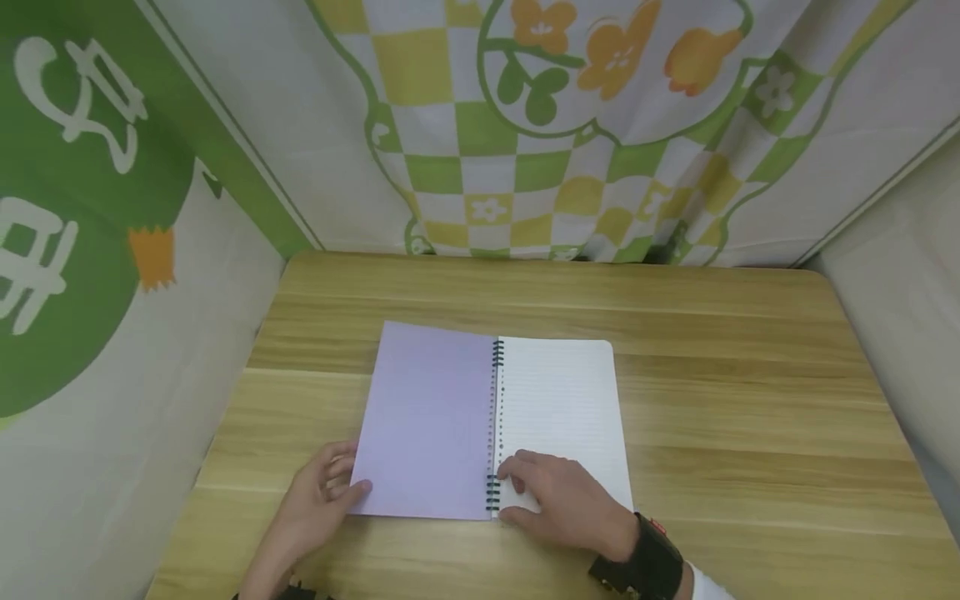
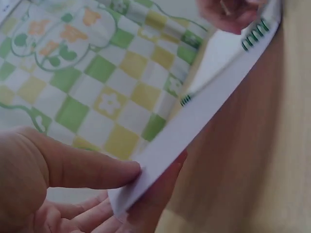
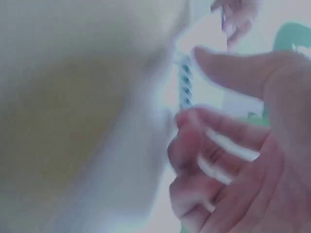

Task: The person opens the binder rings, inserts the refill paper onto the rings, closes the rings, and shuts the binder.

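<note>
A spiral notebook [image 1: 558, 400] lies spread on the wooden table, its purple cover [image 1: 423, 417] turned to the left and a white lined page on the right. Dark green coils [image 1: 492, 492] bind it at the top and bottom of the spine. My left hand [image 1: 318, 500] pinches the cover's outer edge near its lower corner, thumb on top and fingers beneath, as the left wrist view shows. Over the lower part of the lined page is my right hand [image 1: 562, 500], fingers loosely bent beside the lower coils. Nothing shows between its thumb and fingers in the right wrist view.
The wooden table [image 1: 750, 400] extends to both sides of the notebook and behind it. A patterned curtain [image 1: 487, 183] hangs along the back edge, with green and white fabric [image 1: 217, 333] at the left. A dark band [image 1: 648, 558] wraps my right wrist.
</note>
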### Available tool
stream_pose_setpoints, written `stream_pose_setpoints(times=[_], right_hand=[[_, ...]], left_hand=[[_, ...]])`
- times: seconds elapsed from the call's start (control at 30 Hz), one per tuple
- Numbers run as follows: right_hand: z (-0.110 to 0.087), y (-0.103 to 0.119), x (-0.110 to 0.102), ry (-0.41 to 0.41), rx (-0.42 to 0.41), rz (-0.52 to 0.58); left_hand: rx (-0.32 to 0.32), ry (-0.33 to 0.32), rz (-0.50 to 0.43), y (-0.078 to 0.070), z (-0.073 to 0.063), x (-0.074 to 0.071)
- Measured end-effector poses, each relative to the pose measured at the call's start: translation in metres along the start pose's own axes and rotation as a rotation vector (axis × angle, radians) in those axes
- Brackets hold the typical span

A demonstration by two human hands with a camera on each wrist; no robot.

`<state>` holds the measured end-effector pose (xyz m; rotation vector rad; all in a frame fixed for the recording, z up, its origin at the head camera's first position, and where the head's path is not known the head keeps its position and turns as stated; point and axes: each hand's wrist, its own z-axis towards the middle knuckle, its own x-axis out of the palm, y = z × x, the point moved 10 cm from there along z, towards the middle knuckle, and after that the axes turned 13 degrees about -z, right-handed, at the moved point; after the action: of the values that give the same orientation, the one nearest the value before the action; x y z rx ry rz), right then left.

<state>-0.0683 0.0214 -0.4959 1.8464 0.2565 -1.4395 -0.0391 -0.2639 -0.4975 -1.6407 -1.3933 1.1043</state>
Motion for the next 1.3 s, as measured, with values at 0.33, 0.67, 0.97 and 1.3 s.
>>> stream_pose_setpoints(times=[0.33, 0.67, 0.97, 1.3], right_hand=[[0.053, -0.06, -0.098, -0.214, 0.05, 0.37], [0.076, -0.071, -0.125, -0.122, 0.144, 0.721], [0.07, -0.072, -0.137, -0.123, 0.203, 0.694], [0.055, -0.091, -0.141, -0.145, 0.265, 0.677]], left_hand=[[0.288, 0.141, -0.134, -0.082, -0.031, 0.052], [0.381, 0.295, -0.088, -0.103, -0.04, 0.133], [0.536, 0.401, -0.046, -0.113, -0.042, 0.174], [0.547, 0.367, 0.129, -0.104, -0.026, 0.17]])
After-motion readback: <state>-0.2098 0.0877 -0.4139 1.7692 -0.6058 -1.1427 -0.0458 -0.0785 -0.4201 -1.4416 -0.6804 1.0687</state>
